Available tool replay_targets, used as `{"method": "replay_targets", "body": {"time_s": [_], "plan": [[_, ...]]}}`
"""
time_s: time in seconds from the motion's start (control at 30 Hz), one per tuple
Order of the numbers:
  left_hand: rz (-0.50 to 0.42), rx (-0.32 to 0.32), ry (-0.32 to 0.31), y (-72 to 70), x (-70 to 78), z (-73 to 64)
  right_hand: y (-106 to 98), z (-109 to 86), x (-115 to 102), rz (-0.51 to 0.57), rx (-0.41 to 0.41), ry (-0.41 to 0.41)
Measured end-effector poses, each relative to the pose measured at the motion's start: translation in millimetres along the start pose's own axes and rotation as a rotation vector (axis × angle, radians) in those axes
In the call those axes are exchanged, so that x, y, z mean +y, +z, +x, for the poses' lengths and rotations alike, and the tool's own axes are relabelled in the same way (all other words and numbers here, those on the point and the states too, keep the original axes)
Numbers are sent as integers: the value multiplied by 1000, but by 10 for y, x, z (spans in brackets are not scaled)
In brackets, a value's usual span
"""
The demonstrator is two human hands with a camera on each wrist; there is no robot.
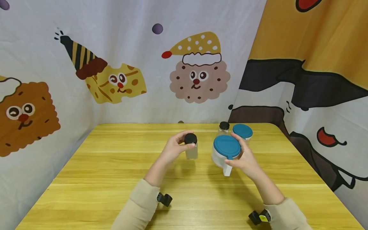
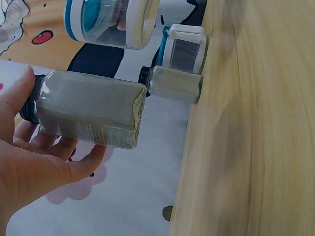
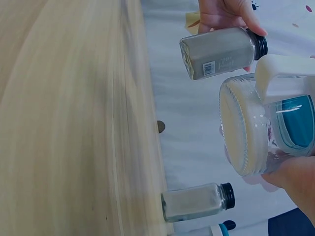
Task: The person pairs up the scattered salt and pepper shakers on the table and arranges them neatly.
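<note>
My left hand grips a square clear jar by its black lid end, thumb on one side and fingers on the other. Greyish contents show through its wall, and a barcode label is on it in the right wrist view. My right hand holds a round clear canister with a blue lid and a white handle. Pale contents sit at its base. Both held containers are raised off the table in the wrist views, side by side and apart, lids on.
Behind the canister, a second black-lidded jar stands on the wooden table. Beside it, to the right, stands another blue-lidded container, partly hidden. A printed cartoon curtain hangs along the table's back edge and sides.
</note>
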State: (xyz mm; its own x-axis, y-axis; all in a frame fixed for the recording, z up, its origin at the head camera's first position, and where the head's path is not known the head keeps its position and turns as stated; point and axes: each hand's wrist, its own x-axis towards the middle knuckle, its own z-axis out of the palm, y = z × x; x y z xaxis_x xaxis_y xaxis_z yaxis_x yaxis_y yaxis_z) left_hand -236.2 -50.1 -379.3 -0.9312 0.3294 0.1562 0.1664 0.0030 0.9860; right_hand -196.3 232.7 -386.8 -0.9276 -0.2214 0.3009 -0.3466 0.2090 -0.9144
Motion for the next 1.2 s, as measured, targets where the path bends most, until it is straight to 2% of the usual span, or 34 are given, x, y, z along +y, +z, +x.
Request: {"method": "replay_targets", "body": {"time_s": [0.3, 0.77, 1.2], "plan": [[-16, -7, -30, -111, 72, -87, 85, 44, -12, 18, -21, -38], [5, 47, 22, -340, 56, -211, 255, 91, -36, 43, -33, -24], [-13, 48, 44, -504, 92, -312, 391, 109, -31, 78, -72, -42]]}}
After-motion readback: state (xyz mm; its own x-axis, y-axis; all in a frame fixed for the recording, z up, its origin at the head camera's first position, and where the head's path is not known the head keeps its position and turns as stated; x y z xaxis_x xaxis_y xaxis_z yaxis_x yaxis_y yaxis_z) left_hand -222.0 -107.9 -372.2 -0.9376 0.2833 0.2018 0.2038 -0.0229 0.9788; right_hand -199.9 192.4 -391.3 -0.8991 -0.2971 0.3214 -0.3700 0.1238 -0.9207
